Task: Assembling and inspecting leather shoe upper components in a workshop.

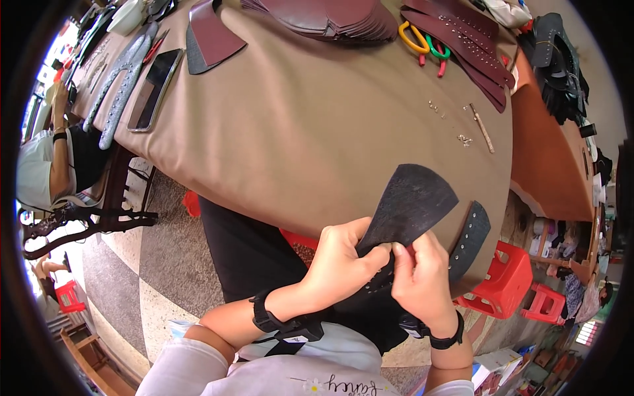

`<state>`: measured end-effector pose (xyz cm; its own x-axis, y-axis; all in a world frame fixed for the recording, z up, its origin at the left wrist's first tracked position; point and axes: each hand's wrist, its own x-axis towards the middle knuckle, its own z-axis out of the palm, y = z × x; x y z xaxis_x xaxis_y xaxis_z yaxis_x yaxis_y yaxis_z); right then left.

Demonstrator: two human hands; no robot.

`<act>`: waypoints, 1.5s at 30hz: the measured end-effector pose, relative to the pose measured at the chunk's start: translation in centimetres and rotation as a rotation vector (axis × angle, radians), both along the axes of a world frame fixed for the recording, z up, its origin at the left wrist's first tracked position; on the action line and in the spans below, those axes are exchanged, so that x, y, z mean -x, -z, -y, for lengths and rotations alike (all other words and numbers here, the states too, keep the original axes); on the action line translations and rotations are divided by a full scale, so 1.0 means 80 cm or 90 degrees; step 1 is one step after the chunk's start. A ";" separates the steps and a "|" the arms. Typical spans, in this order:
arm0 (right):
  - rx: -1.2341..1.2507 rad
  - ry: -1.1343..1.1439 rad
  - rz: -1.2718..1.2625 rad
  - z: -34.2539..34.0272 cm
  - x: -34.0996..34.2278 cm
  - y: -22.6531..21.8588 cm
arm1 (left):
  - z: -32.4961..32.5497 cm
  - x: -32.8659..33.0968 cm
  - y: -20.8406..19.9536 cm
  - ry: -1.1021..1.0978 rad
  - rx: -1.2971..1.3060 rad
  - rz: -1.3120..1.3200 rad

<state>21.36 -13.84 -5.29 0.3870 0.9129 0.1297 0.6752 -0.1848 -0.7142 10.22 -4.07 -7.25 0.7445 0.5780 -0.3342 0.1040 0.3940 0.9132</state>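
head view — left grip, right grip pinching black piece — studded strip just beside, phone farther left.

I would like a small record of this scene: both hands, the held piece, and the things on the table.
Left hand: pinches the black piece
Right hand: pinches the same piece
Black piece: flared end points away from the person
Studded dark strip: on table, right of right hand
Farther away: phone, maroon pieces, pen-like tool
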 end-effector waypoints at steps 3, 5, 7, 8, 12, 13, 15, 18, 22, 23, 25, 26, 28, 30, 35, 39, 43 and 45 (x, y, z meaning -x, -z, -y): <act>-0.010 -0.006 0.036 -0.001 0.006 0.005 | 0.011 -0.003 0.001 -0.034 -0.075 -0.004; 0.025 0.006 0.006 0.002 0.006 0.003 | 0.013 -0.002 0.001 -0.069 -0.096 -0.015; 0.061 -0.009 -0.118 0.001 -0.007 -0.010 | 0.007 0.000 -0.001 -0.061 -0.021 0.020; 0.074 -0.007 -0.131 0.002 -0.020 -0.015 | 0.001 0.001 0.000 -0.043 0.032 0.022; -0.020 0.208 -0.331 0.002 -0.118 -0.025 | -0.025 0.003 -0.016 0.062 0.192 0.023; -0.011 0.243 -0.287 -0.005 -0.149 -0.021 | -0.030 0.001 -0.019 0.096 0.263 0.018; 0.002 0.253 -0.225 -0.015 -0.203 -0.009 | -0.031 -0.004 -0.018 0.104 0.264 0.035; -0.009 0.213 -0.200 -0.035 -0.232 0.008 | -0.034 -0.008 -0.016 0.071 0.285 0.042; 0.049 0.194 -0.128 -0.055 -0.237 0.024 | -0.035 -0.004 -0.015 0.085 0.304 0.036; 0.046 0.183 -0.143 -0.054 -0.241 0.028 | -0.035 -0.004 -0.012 0.105 0.300 0.027; 0.047 0.180 -0.148 -0.052 -0.244 0.028 | -0.029 -0.005 -0.001 0.105 0.300 0.055; 0.059 0.176 -0.116 -0.048 -0.250 0.033 | -0.028 -0.005 -0.001 0.117 0.301 0.047; 0.058 0.178 -0.067 -0.042 -0.247 0.024 | -0.023 -0.007 0.002 0.121 0.283 0.058; 0.060 0.165 -0.038 -0.043 -0.246 0.028 | -0.020 -0.005 0.002 0.117 0.241 0.058; 0.030 0.105 0.098 -0.059 -0.232 0.028 | -0.020 0.000 0.005 0.092 0.185 0.062; 0.016 0.122 0.185 -0.048 -0.228 0.019 | -0.020 -0.005 0.005 0.110 0.192 0.078; 0.027 0.145 -0.002 -0.034 -0.234 0.017 | -0.017 -0.009 0.001 0.088 0.250 0.089; 0.005 0.116 -0.032 -0.046 -0.235 0.027 | -0.021 -0.003 -0.004 0.059 0.263 0.079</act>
<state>40.15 -10.16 -7.46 0.5525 0.8276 0.0990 0.5934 -0.3071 -0.7441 10.48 -2.38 -6.91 0.8360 0.3434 -0.4281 0.0556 0.7230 0.6886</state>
